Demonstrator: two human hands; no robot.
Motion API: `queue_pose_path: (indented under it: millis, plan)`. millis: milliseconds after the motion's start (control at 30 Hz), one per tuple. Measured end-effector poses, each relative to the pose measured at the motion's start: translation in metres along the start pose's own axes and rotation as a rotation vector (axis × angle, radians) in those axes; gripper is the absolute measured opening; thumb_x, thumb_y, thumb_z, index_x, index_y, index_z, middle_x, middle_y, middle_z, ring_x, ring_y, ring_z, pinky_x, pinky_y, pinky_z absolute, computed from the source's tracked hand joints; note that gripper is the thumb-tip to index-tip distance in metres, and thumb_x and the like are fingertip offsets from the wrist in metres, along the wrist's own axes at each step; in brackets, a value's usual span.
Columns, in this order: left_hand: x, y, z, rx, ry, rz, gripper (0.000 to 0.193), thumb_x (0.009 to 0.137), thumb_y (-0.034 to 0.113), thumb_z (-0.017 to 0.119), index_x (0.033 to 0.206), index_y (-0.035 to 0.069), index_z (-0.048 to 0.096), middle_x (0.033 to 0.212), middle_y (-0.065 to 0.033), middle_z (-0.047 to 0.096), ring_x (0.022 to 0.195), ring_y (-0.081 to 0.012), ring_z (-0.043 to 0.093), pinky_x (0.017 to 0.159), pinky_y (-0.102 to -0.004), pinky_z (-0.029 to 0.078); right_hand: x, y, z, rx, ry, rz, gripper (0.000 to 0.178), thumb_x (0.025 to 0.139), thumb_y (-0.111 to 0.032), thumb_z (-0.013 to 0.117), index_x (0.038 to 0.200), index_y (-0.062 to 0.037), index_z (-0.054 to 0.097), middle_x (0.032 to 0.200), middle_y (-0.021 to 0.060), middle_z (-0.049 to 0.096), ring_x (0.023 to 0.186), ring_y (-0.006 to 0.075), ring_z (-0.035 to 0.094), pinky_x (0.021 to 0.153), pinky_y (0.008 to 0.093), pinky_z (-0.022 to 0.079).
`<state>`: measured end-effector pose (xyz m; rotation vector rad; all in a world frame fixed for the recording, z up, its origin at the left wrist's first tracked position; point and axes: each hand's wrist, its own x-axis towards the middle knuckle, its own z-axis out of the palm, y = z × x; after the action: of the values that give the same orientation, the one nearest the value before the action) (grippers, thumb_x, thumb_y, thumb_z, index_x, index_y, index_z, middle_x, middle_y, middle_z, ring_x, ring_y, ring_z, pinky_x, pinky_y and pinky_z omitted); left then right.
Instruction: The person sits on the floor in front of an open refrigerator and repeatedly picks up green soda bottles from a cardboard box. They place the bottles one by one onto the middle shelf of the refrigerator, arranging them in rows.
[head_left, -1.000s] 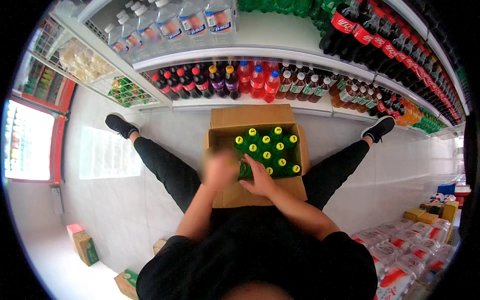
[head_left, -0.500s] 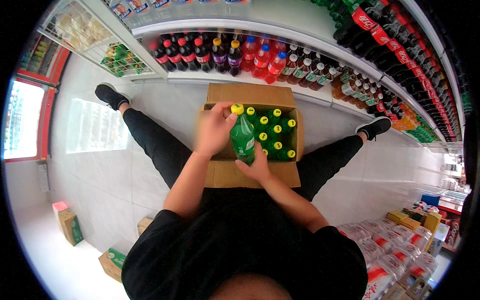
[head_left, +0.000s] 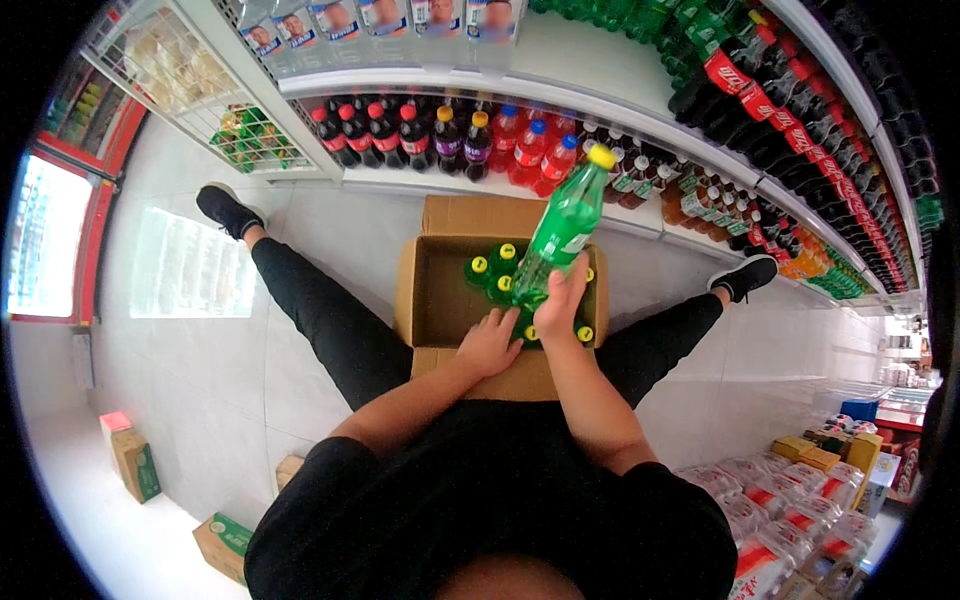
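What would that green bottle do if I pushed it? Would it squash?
Laid sideways, the green bottle would probably roll, because it looks round. It seems to be see-through plastic, so it may squash a little if squeezed. Standing up, it might tip, being tall and slim.

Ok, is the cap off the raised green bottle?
No, the yellow cap sits on the green bottle that the right hand holds.
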<state>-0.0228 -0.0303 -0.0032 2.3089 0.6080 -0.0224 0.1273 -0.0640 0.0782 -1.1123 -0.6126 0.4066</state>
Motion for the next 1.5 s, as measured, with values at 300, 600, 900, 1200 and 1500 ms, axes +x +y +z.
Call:
queue_pose_path:
  millis: [300, 600, 900, 1200, 1500]
  plan:
    - [0.004, 0.016, -0.026, -0.066, -0.189, 0.02, 0.068, 0.099, 0.034, 0.064, 0.156, 0.007, 0.037, 0.136, -0.0298, 0.051, 0.121, -0.0515, 0.058, 0.098, -0.0566, 0.055, 0.142, -0.062, 0.046, -0.049, 0.159, -0.351, 0.072, 0.097, -0.02, 0.072, 0.152, 0.004, 0.031, 0.139, 0.0136, 0.05, 0.127, 0.0224, 0.049, 0.113, 0.0383, 0.036]
    - [0.006, 0.002, -0.004, -0.023, -0.067, 0.01, 0.062, 0.094, 0.03, 0.067, 0.146, 0.004, 0.046, 0.125, -0.0248, 0.059, 0.115, -0.0445, 0.064, 0.09, -0.0536, 0.058, 0.264, -0.102, 0.07, -0.19, 0.205, -0.526, 0.072, 0.086, 0.001, 0.084, 0.142, -0.0011, 0.038, 0.131, 0.0104, 0.056, 0.118, 0.0192, 0.057, 0.106, 0.0365, 0.046]
    - [0.008, 0.009, -0.011, -0.008, -0.009, 0.07, 0.064, 0.093, 0.028, 0.07, 0.146, 0.002, 0.044, 0.121, -0.0234, 0.06, 0.11, -0.0435, 0.065, 0.089, -0.0528, 0.059, 0.338, -0.093, 0.073, -0.687, 0.215, -0.461, 0.074, 0.074, -0.018, 0.093, 0.13, 0.0011, 0.048, 0.12, 0.022, 0.068, 0.112, 0.0377, 0.068, 0.098, 0.046, 0.052]
    - [0.012, 0.005, -0.008, -0.013, 0.003, 0.08, 0.065, 0.093, 0.031, 0.071, 0.145, 0.002, 0.045, 0.12, -0.022, 0.06, 0.11, -0.0427, 0.065, 0.087, -0.0521, 0.059, 0.392, -0.064, 0.083, -0.844, 0.091, -0.521, 0.073, 0.078, -0.02, 0.091, 0.132, 0.0039, 0.049, 0.124, 0.0274, 0.065, 0.119, 0.0451, 0.063, 0.099, 0.05, 0.052]
    - [0.014, 0.007, -0.011, -0.005, -0.039, 0.072, 0.065, 0.094, 0.032, 0.071, 0.146, 0.002, 0.045, 0.119, -0.0218, 0.061, 0.11, -0.0427, 0.065, 0.088, -0.0513, 0.059, 0.43, -0.03, 0.083, -0.908, 0.107, -0.647, 0.072, 0.082, -0.021, 0.088, 0.137, 0.0043, 0.049, 0.132, 0.031, 0.062, 0.124, 0.0496, 0.06, 0.102, 0.053, 0.05]
